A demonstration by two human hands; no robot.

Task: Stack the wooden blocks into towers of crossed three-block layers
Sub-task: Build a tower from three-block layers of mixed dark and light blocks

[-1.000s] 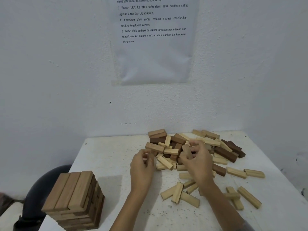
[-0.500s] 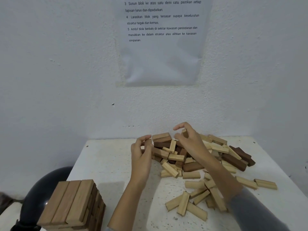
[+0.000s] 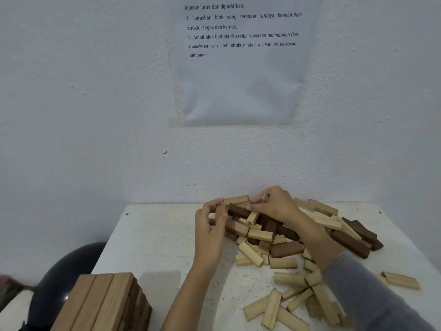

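Fingers (image 3: pixel 215 202) of the left hand (image 3: pixel 210 232) are curling round a light block (image 3: pixel 220 210), thumb and forefinger pinching it upright at the left edge of the pile (image 3: pixel 260 234) of loose wooden blocks. The right hand (image 3: pixel 279 206) is arching over the pile's far side, its fingertips (image 3: pixel 256 199) closing on the end of a small block (image 3: pixel 265 198) that is sticking up from the top of the heap. Between the two hands, on the pile's far-left crest, a dark block (image 3: pixel 238 211) is lying slantwise, and as far as I can tell neither hand is gripping it. A second ago the right hand was working nearer the middle of the pile; it has been reaching outward since and is now sitting at the far rim. The left hand has been keeping its block and drifting the same way. That is suggesting the person is still gathering stock rather than building, with one block in hand, a second being picked and none being laid. The finished tower (image 3: pixel 105 299) is standing well apart from the pile, off its near-left side at the corner of the table (image 3: pixel 155 235), its top layer of three long blocks lying side by side with no hand on it. Most of the wood is still lying loose in the pile and spilling from its near side, so the task is looking far from done.
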